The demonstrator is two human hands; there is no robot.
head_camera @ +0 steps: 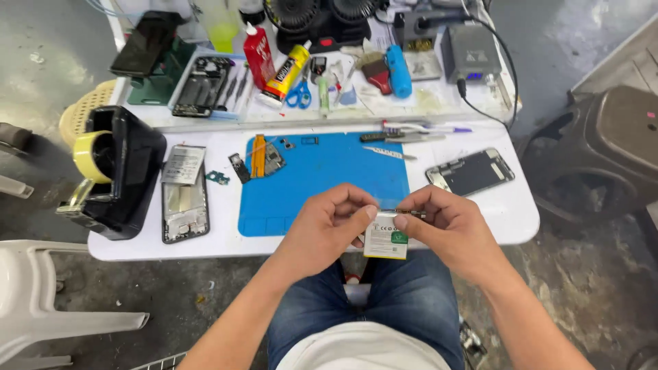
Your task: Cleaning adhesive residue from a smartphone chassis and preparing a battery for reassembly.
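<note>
At counter's front edge, a phone battery [385,236] is pinched by left hand [327,229] and right hand [442,229].
Opened phone [185,205] at 9 o'clock lies unassembled; battery not yet fitted.

Battery [386,236] top hidden under fingertips [371,212]

A white-and-green label [386,240] fronts the held battery; a dark phone screen [471,172] lies right.
</note>
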